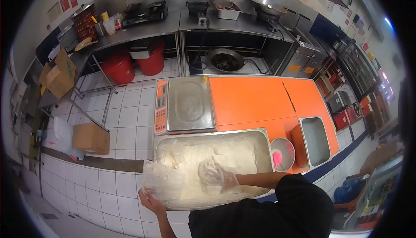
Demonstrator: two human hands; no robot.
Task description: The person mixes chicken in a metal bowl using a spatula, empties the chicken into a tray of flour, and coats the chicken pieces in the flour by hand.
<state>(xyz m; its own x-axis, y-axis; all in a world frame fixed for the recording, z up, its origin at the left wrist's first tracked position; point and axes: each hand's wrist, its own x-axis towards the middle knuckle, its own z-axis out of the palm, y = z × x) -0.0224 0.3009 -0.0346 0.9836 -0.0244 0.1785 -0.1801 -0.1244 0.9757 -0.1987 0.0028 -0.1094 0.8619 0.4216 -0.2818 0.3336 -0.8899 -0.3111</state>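
At the bottom of the frame, a dark sleeve (303, 190) reaches in from the right. At lower left, the left hand (151, 200) has its fingers curled on the near edge of a clear plastic bag (162, 180). The right hand (214, 176), in a clear glove, lies in the pale flour (242, 151) at the lower centre; whether it grips anything cannot be told. The two hands are well apart.

The flour spreads over the floor of a large metal tray (267, 151). The bag drapes across the tray's left end and veils the flour there. Just beside the right rim, beyond the forearm, sits a metal bowl (291, 152) with a bright pink item (277, 158) in it; right of that stands a deep metal container (328, 151). Directly behind the tray, a scale (190, 103) takes up the left of the orange surface (251, 101), blocking that side.

Farther off, a cardboard box (91, 138) stands on the tiled floor (130, 108) at left. Two red buckets (119, 70) sit at upper left, and a wide black pan (225, 60) lies low at upper centre. Along the top, a steel surface (182, 23) carries a black stove (145, 14), a metal pan (227, 13) and a wok (265, 4).
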